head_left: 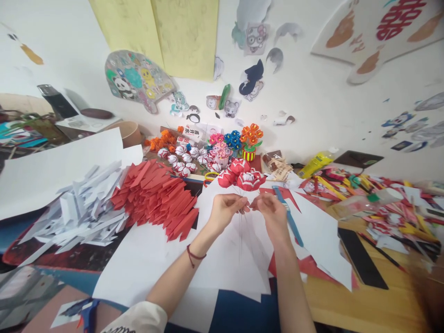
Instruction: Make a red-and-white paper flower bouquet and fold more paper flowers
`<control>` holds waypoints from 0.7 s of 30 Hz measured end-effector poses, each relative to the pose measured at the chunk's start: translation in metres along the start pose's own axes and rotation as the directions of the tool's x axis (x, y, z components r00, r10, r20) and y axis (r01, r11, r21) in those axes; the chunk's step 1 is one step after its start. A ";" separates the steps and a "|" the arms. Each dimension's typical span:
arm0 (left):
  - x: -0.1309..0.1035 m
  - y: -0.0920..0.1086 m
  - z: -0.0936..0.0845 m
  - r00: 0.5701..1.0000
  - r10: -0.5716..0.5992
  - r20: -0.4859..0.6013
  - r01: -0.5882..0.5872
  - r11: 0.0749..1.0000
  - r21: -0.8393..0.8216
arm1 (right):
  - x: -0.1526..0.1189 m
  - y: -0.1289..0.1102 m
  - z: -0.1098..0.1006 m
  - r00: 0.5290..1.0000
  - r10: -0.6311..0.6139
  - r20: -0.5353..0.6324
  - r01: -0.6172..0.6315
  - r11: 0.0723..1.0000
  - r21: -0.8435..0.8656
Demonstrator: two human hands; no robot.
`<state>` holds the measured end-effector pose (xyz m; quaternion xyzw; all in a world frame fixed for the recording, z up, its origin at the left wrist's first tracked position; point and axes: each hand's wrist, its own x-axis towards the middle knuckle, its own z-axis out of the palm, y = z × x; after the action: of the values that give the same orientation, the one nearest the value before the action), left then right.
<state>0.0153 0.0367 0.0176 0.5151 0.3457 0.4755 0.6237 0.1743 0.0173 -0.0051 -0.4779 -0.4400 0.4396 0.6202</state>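
Note:
Several red-and-white paper flowers (248, 178) stand bunched above my two hands, their thin wire stems running down between them. My left hand (227, 209) pinches the stems just below the blooms. Close beside it, my right hand (272, 208) has its thumb and fingertips pressed together at the right side of the bunch; whether it grips a stem is too small to make out. White paper sheets (194, 259) lie beneath both hands. A blue utility knife (289, 217) rests right behind my right hand.
To the left lie piles of folded red paper strips (156, 194) and white strips (86, 208). Finished white-and-red flowers (183, 159) and a striped flower pot (248, 155) stand along the wall. Scraps and a clear bottle (364, 203) crowd the right, near a black bar (362, 259).

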 end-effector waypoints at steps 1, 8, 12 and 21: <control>0.000 0.000 0.000 1.000 0.014 0.004 -0.014 1.000 0.016 | -0.001 -0.001 0.000 0.996 0.048 0.077 -0.050 0.998 0.029; 0.000 -0.003 -0.002 0.998 0.052 -0.027 -0.047 0.988 0.148 | -0.010 -0.004 0.014 0.863 0.210 0.459 -0.248 0.968 0.024; 0.000 -0.002 -0.004 0.994 0.110 0.019 -0.111 0.968 0.223 | -0.006 0.006 0.015 0.932 0.128 0.339 -0.156 0.986 0.057; -0.008 0.005 -0.010 0.964 0.209 0.161 -0.253 0.910 0.328 | 0.008 0.017 0.005 0.989 0.066 0.133 -0.082 0.990 0.116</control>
<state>0.0022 0.0324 0.0192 0.6820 0.3213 0.4454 0.4829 0.1695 0.0282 -0.0200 -0.4260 -0.4334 0.5182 0.6019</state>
